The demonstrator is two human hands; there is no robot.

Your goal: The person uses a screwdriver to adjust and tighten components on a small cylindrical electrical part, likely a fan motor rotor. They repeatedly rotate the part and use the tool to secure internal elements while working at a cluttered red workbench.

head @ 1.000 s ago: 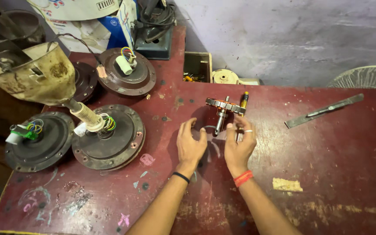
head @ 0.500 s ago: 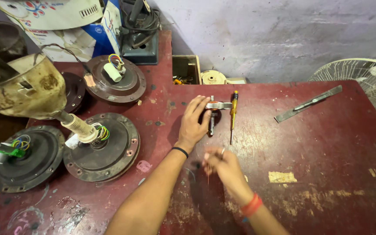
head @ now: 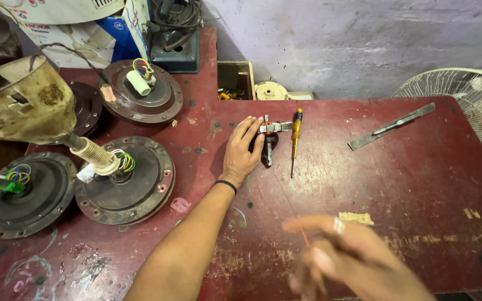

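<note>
Wound motor core (head: 268, 140) flat on the red worktable (head: 419, 184), mid-table, shaft pointing toward the near edge, pinned there and not lifted. Nearest the camera: right hand (head: 341, 262), blurred, well short of the core, a ring on one finger; impossible to tell whether closed on anything or spread. Just beyond, a pale torn scrap (head: 356, 217) on the bare top. Further in: left hand (head: 241, 149), dark band at the wrist, fingers straight and apart, tips laid on the core's top edge, not curled round it. Judged as a steadying step: core held down by one hand only, nothing being turned or pried. Any work on it likely to call for a firmer hold than flat fingertips, since a round part on a shaft looks apt to roll. Just beside the core, to its right and parallel, one tester screwdriver (head: 295, 139) with a yellow handle, touching neither hand. Off to the right, one flat metal bar (head: 391, 127), well apart. To the left, four round ceiling-fan motor housings (head: 124, 181) counted, one of them dark and half hidden; one grimy fan canopy (head: 23, 106) on its rod over them. At the far edge: one small wooden box (head: 235, 78), cartons, and one wire fan guard (head: 464, 106) at far right.
</note>
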